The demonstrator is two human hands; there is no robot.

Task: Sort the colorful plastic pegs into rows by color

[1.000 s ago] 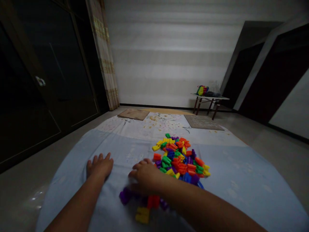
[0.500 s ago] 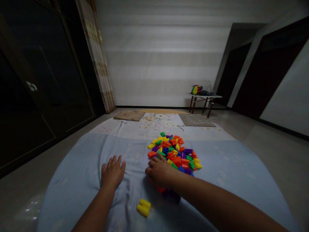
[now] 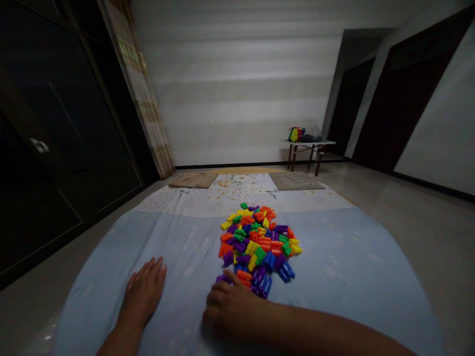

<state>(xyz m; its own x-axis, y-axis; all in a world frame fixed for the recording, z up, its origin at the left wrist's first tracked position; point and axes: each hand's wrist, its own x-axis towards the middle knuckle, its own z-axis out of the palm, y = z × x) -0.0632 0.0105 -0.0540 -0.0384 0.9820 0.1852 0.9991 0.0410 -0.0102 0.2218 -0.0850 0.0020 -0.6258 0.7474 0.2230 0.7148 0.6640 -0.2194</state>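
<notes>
A heap of plastic toy building blocks [image 3: 256, 237] in yellow, orange, green, purple and blue lies in the middle of the cloth-covered table [image 3: 334, 287]. My right hand [image 3: 232, 306] is at the near edge of the heap, palm down with its fingers curled under. Whatever is beneath its fingers is hidden. Close beside its thumb are a purple block [image 3: 223, 279] and an orange block [image 3: 244, 277]. To the left, my left hand [image 3: 144, 289] rests flat on the cloth, fingers stretched out, holding nothing.
Two flat boards lie at the far end of the table, a brown one [image 3: 193, 180] on the left and a greyish one [image 3: 297, 181] on the right. Beyond, a small side table [image 3: 326, 143] by the wall carries a colourful bag [image 3: 297, 134] and a plastic bag.
My right hand has come back from the heap toward me, over where a lone yellow block lay; that block is now out of sight. My left hand has shifted left and nearer.
</notes>
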